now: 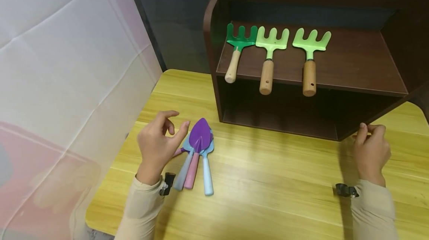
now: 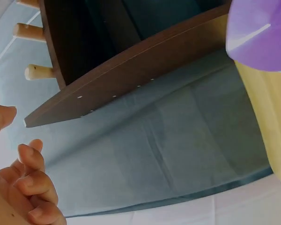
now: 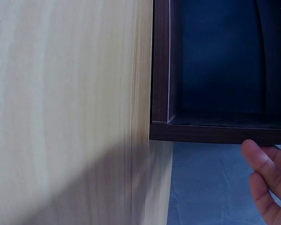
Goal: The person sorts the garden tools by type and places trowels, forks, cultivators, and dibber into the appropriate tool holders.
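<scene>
My left hand (image 1: 158, 144) hovers just left of a pile of garden trowels, its fingers loosely bent and holding nothing. On top of the pile lies a purple trowel (image 1: 200, 133) with a pink handle. Light blue trowels, one with a pale blue handle (image 1: 207, 176), stick out from under it; their blades are mostly hidden. At the right, my right hand (image 1: 372, 152) is at the lower front corner of a dark brown shelf (image 1: 281, 129), thumb tip right at the side panel's edge. Across the upper board lie a dark green hand fork (image 1: 236, 54) and two light green hand forks (image 1: 267, 65).
The shelf stands on a yellow wood-grain table (image 1: 261, 195). All three forks' wooden handles jut over the board's front edge. A white printed curtain (image 1: 73, 65) hangs along the left side, and a dark grey cloth (image 1: 177, 20) behind the table.
</scene>
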`<state>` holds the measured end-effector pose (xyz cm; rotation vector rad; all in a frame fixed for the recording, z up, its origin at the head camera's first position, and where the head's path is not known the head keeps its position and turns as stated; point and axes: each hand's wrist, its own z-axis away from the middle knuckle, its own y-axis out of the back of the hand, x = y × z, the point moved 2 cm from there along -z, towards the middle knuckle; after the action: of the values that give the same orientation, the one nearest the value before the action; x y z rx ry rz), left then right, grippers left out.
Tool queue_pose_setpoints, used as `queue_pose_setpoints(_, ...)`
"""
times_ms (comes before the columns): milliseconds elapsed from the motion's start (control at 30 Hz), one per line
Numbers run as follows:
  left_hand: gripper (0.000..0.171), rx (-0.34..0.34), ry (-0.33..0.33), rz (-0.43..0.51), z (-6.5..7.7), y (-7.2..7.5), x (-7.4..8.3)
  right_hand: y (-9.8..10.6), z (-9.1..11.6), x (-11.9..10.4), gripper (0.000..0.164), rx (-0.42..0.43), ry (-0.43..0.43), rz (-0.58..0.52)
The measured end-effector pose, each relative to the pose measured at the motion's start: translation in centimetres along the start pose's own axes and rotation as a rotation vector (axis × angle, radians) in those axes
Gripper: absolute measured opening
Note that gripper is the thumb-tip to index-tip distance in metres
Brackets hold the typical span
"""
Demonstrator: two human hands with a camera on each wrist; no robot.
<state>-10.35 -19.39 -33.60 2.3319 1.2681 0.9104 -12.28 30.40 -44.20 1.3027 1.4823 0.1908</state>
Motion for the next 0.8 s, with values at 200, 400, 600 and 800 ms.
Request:
queue_pose_setpoints(200, 0.033, -0.028, -0.022, -0.046, 1.3, 0.5, -0.6, 0.1, 0.0, 0.1, 0.041, -0.005, -0.005, 0.007)
queue_pose_setpoints(400, 0.049, -0.041, -0.032, -0.068, 2.6, 0.7, -1.3, 0.0, 0.0, 0.1, 0.041, -0.006, 0.002, 0.009)
queue_pose_setpoints(600, 0.06, -0.043, -0.026, -0.091, 4.0, 0.8, -1.7, 0.0, -0.1, 0.0, 0.042, -0.011, 0.005, 0.006)
queue_pose_setpoints(800, 0.039, -0.102, -0.003, -0.088, 5.5, 1.0, -2.0, 0.1, 0.0, 0.0, 0.041, -0.007, 0.01, 0.007)
